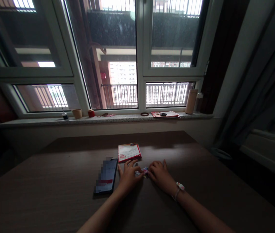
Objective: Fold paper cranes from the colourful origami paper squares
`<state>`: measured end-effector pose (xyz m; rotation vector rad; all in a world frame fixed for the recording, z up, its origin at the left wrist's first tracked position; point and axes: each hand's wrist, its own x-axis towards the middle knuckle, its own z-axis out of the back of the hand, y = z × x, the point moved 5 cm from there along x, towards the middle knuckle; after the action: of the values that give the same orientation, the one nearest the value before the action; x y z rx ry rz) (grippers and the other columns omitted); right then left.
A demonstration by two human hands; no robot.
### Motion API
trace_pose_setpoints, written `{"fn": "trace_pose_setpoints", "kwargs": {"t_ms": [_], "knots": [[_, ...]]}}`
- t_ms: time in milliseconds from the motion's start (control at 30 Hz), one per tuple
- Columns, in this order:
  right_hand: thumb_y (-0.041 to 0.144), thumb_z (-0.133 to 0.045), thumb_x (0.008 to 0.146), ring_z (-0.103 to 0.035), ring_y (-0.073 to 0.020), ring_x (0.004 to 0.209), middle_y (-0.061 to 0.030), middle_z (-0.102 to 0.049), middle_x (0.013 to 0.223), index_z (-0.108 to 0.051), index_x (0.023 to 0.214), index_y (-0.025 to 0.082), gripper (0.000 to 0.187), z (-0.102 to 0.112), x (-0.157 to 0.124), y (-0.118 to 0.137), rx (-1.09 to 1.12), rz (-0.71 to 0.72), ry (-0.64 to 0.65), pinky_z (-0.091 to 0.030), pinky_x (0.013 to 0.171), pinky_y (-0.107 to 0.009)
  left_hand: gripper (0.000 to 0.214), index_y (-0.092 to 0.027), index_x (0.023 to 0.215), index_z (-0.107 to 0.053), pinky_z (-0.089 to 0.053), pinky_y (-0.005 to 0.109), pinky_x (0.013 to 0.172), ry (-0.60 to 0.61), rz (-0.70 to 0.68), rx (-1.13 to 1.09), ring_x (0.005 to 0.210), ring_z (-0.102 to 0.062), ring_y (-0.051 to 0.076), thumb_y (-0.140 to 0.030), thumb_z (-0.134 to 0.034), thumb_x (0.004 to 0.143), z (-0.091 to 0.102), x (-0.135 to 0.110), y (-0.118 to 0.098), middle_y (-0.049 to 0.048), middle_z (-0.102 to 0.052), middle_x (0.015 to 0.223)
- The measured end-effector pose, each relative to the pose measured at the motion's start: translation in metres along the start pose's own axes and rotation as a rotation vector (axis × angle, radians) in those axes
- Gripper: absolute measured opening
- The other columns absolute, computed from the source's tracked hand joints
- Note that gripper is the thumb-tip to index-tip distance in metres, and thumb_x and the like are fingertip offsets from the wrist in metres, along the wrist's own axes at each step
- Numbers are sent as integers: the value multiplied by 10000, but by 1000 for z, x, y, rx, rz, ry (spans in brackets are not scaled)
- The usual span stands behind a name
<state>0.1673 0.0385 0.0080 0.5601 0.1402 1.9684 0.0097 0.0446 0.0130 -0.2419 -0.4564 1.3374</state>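
Between my two hands, low over the table, is a small crinkled piece in white, pink and blue; its kind is too small to make out. My left hand pinches its left side between thumb and forefinger, the other fingers raised. On the opposite side my right hand has its fingers bent down onto the piece, which they partly cover. A bracelet with a pale ornament circles my right wrist. Just beyond my left fingers lies a red-edged white booklet or card stack. A phone, partly pixelated, lies left of my left hand.
The brown table reaches almost to the window wall. Along the stone sill stand a dark little bottle, a tan cup, a red spool-like item, scissors on papers and a tall beige flask.
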Motion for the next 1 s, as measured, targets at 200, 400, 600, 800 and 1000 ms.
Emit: {"fn": "trace_pose_setpoints", "kwargs": {"t_ms": [200, 400, 600, 800, 1000], "knots": [[330, -506, 916, -367, -299, 1288, -79, -581, 1216, -650, 921, 218, 183, -2, -2, -5, 17, -44, -29, -134, 1109, -636, 109, -316, 833, -721, 18, 753, 1052, -25, -19, -11, 1346, -337, 326, -387, -647, 798, 0, -1, -3, -13, -538, 1382], [408, -611, 844, -344, -289, 1297, -19, -561, 1260, -674, 916, 283, 158, 3, -3, -15, 144, -67, 60, -128, 1109, -612, 137, -302, 827, -718, 53, 749, 1049, -16, -26, -5, 1341, -328, 327, -420, -657, 792, -2, 1, -5, -3, -530, 1391], [416, -601, 854, -399, -264, 1221, -33, -591, 1192, -707, 858, 277, 175, 3, 1, -20, 168, -152, 28, -203, 1087, -533, 146, -299, 812, -696, 30, 762, 1041, -25, -16, 3, 1338, -332, 323, -433, -640, 806, -4, 2, -6, -20, -543, 1379], [428, -572, 865, -376, -271, 1239, -28, -589, 1196, -714, 805, 267, 223, -2, 2, -19, 198, -228, 16, -141, 1087, -569, 137, -320, 839, -672, 23, 776, 1027, 5, -6, 17, 1348, -316, 317, -444, -616, 818, -7, 3, -6, -76, -513, 1407], [399, -632, 805, -404, -278, 1211, -34, -602, 1167, -711, 718, 247, 192, -1, 4, -18, 192, -289, 3, -134, 1082, -583, 126, -312, 837, -669, 2, 783, 1022, 21, 11, 4, 1344, -319, 327, -426, -627, 802, -7, 4, -6, -66, -510, 1407]]}}
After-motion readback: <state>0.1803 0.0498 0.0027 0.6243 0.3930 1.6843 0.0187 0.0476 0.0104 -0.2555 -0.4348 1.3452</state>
